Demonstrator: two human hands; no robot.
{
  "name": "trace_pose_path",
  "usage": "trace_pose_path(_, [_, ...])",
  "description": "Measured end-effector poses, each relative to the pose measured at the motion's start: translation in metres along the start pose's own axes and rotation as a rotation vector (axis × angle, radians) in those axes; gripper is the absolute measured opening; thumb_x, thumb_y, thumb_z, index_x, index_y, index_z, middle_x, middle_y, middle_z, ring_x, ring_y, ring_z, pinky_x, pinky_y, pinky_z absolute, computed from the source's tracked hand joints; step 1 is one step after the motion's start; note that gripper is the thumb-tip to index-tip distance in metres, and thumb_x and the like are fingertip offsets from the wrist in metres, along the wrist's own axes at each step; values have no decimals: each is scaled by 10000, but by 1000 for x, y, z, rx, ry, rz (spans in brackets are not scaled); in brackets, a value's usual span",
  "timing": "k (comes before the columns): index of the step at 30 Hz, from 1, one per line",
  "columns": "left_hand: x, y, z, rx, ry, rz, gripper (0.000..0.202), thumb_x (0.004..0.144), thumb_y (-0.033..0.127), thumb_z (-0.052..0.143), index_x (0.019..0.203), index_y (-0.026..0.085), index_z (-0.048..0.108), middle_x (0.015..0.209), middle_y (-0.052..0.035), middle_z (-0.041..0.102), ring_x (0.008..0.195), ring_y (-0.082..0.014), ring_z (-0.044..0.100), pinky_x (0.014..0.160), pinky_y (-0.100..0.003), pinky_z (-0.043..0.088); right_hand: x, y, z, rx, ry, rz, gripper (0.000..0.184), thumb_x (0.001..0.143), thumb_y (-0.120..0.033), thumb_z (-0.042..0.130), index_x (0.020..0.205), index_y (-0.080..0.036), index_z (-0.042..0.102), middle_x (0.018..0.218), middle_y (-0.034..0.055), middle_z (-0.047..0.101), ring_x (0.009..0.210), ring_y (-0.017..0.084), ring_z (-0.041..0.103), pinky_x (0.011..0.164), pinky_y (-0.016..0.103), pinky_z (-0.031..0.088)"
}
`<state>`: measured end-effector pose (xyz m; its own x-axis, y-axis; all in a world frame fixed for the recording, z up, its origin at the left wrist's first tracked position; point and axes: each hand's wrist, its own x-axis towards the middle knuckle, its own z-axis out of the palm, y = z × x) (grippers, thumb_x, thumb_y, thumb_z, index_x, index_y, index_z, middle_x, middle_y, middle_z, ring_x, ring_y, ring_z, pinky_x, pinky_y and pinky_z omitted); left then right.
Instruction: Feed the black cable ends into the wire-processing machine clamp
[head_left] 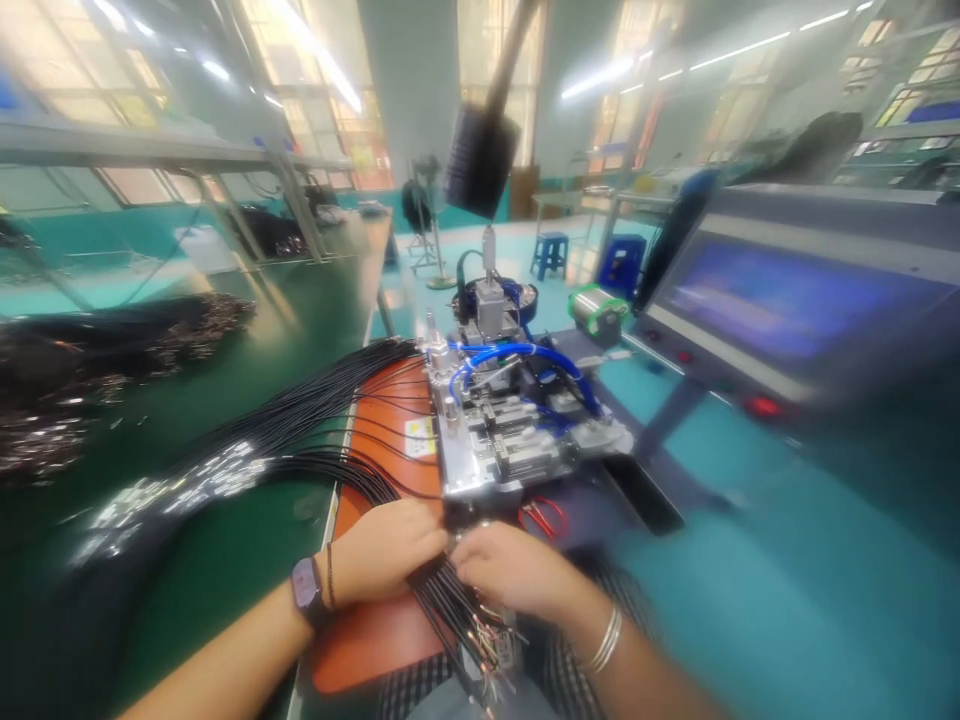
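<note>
Head view: the left hand (382, 550) and right hand (510, 572) close side by side around a bundle of black wires (450, 600), gripping it just in front of the steel fixture (480, 450) and above an orange mat (375, 645). The thin wires look light, limp and rather slick, and their bare tips (487, 640) fan out below the hands, so they would likely handle best gathered firmly near those tips, not by the loose lengths

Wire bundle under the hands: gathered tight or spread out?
Gathered: the black wires run as a tight bunch beneath the left hand and right hand, with only their metal-tipped ends splaying apart.
</note>
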<state>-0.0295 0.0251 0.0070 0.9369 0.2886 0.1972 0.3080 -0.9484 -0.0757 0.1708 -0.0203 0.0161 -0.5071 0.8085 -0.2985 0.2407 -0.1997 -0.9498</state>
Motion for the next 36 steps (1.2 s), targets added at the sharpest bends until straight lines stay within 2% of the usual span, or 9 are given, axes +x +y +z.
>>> trace_pose_path(5, [8, -4, 7, 34, 68, -41, 118, 842, 108, 426, 829, 163, 529, 768, -60, 565, 732, -182, 529, 688, -340, 463, -8, 8, -2, -119, 173, -56, 236, 703, -69, 433, 493, -168, 389, 487, -59, 379, 492, 71, 323, 466, 213, 215])
trace_pose_path(9, [14, 4, -1, 23, 141, 25, 198, 845, 58, 384, 812, 164, 548, 782, -48, 585, 787, -169, 560, 942, -454, 444, -5, 12, 5, -57, 222, -119, 205, 770, -148, 479, 567, -166, 504, 539, -40, 474, 559, 94, 393, 510, 205, 280])
trace_pose_path(12, [15, 8, -3, 41, 257, 78, 228, 853, 50, 369, 797, 150, 566, 760, -44, 612, 754, -149, 582, 995, -439, 447, -6, 15, 5, 74, 209, -81, 116, 777, -177, 527, 674, -160, 577, 543, -47, 479, 528, 86, 384, 486, 199, 277])
trace_pose_path(14, [13, 10, -2, 80, 330, 62, 193, 858, 66, 407, 842, 128, 589, 849, -72, 654, 842, -165, 611, 996, -421, 465, -9, 17, 4, 205, 233, -31, 31, 777, -190, 552, 785, -168, 573, 527, -75, 435, 474, 68, 334, 449, 191, 241])
trace_pose_path(17, [12, 14, -1, 127, 407, 40, 184, 850, 76, 439, 929, 96, 604, 976, -106, 677, 937, -197, 628, 927, -385, 525, -13, 21, 2, 393, 255, -19, 139, 758, -228, 620, 812, -183, 500, 512, -110, 380, 444, 48, 284, 423, 173, 196])
trace_pose_path(20, [12, 20, -1, 79, 411, 14, 221, 856, 81, 389, 909, 109, 601, 939, -99, 694, 877, -181, 653, 826, -329, 570, -18, 26, 0, 479, 258, -72, 184, 721, -247, 684, 753, -167, 521, 548, -80, 483, 478, 52, 397, 453, 166, 290])
trace_pose_path(27, [6, 16, -1, 17, 420, 28, 226, 825, 109, 443, 999, 75, 584, 1044, -170, 675, 1005, -225, 638, 846, -361, 570, -29, 31, -8, 390, 205, -277, 124, 764, -241, 661, 830, -164, 733, 828, 51, 684, 760, 161, 622, 703, 283, 508])
trace_pose_path(32, [9, 23, -11, -8, 415, 33, 205, 839, 118, 479, 1004, 82, 594, 1177, -183, 618, 1179, -267, 538, 942, -421, 519, -30, 29, 1, 445, 283, -313, 94, 771, -189, 654, 847, -183, 711, 810, 23, 649, 696, 145, 640, 632, 269, 523])
trace_pose_path(36, [12, 31, -12, -15, 383, 3, 200, 877, 157, 396, 889, 115, 591, 1096, -152, 657, 1041, -237, 618, 889, -391, 539, -32, 25, 9, 298, 368, -379, 119, 800, -135, 615, 814, -198, 716, 805, 16, 655, 634, 116, 632, 611, 246, 520])
